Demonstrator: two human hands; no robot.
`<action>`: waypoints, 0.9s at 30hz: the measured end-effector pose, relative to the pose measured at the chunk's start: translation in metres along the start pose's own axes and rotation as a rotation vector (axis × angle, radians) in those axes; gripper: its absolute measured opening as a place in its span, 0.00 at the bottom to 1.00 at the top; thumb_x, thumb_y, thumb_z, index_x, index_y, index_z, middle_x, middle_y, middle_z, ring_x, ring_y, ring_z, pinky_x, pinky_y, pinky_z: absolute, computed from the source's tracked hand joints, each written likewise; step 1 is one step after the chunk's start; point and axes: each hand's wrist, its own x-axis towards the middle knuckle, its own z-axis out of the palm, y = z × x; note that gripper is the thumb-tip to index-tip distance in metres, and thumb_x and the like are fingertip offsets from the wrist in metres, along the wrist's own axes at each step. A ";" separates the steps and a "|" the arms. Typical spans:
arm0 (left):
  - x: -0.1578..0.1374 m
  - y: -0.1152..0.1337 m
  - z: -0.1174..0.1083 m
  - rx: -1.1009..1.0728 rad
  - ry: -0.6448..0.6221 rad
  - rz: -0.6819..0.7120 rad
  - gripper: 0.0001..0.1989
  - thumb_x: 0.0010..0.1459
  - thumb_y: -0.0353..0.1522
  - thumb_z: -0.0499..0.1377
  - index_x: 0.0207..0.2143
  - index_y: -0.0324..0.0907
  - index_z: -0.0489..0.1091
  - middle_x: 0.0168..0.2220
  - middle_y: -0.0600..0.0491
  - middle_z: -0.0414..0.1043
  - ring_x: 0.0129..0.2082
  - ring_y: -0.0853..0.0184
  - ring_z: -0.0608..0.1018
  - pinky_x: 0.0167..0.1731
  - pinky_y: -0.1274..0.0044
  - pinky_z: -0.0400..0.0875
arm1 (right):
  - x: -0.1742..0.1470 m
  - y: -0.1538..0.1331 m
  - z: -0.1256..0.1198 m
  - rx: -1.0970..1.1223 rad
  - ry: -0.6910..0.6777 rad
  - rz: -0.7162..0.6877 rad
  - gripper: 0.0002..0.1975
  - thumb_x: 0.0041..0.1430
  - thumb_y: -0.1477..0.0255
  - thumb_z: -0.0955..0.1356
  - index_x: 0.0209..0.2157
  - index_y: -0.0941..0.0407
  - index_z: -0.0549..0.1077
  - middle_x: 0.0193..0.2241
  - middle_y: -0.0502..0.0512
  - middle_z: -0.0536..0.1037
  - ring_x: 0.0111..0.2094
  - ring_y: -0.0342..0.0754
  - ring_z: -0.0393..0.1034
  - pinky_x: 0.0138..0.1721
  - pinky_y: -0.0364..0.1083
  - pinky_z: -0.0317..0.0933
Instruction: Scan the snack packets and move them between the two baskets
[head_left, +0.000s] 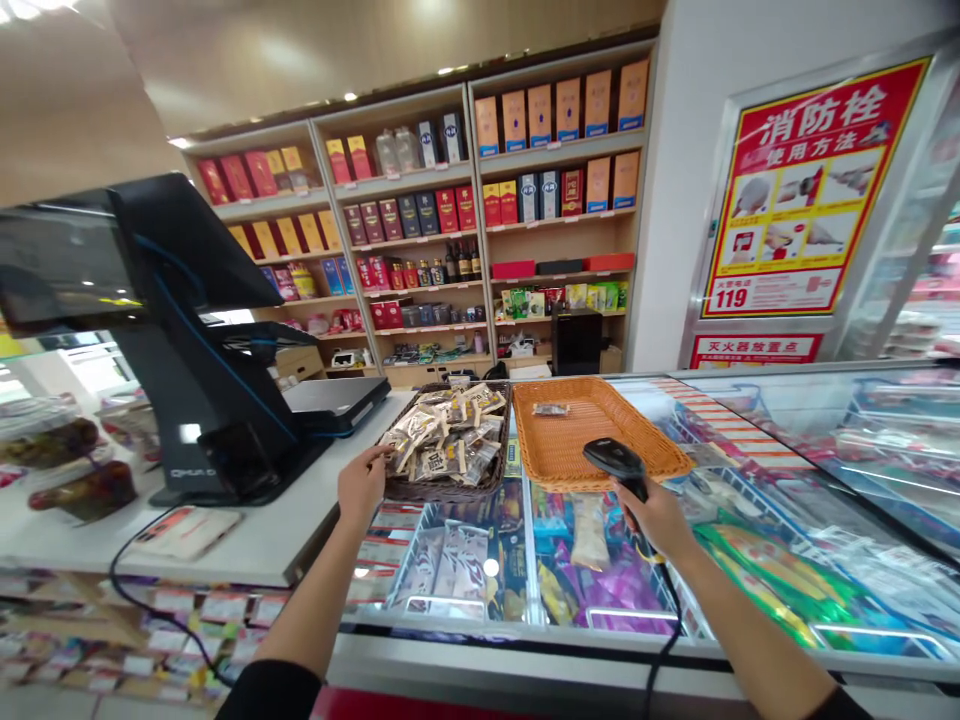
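My right hand is wrapped round the handle of a black handheld barcode scanner, whose head is over the front of an orange woven basket. A cable runs down from the handle. One small packet lies near the back of that basket. At the left edge of a dark brown woven basket is my left hand, fingers closed together. Its fingertips meet the rim and the nearest packets, so I cannot make out what they grip. Small wrapped snack packets are heaped in the dark basket.
Both baskets stand on a glass-topped freezer holding bagged goods. To the left, a checkout terminal stands on a white counter, with a cable and glass jars nearby. Shelves of boxes line the back wall.
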 end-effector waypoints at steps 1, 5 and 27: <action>0.000 0.002 -0.002 -0.005 0.022 0.000 0.18 0.55 0.33 0.50 0.40 0.46 0.78 0.38 0.53 0.79 0.40 0.59 0.78 0.40 0.73 0.70 | 0.001 0.000 0.000 0.009 0.000 0.003 0.18 0.55 0.53 0.65 0.26 0.54 0.65 0.12 0.45 0.67 0.12 0.44 0.62 0.18 0.43 0.57; 0.000 0.018 -0.003 -0.104 0.131 0.090 0.17 0.54 0.32 0.50 0.40 0.44 0.76 0.44 0.52 0.77 0.46 0.59 0.76 0.46 0.72 0.68 | 0.011 -0.007 -0.006 0.045 0.029 -0.002 0.18 0.54 0.54 0.66 0.26 0.55 0.66 0.11 0.46 0.66 0.12 0.44 0.61 0.16 0.43 0.57; 0.061 0.251 0.285 -0.335 -0.577 0.309 0.09 0.42 0.28 0.64 0.14 0.41 0.69 0.20 0.45 0.74 0.32 0.55 0.79 0.44 0.66 0.69 | 0.033 -0.015 -0.015 0.236 0.115 0.086 0.15 0.54 0.56 0.65 0.29 0.54 0.66 0.11 0.44 0.64 0.11 0.44 0.59 0.13 0.42 0.55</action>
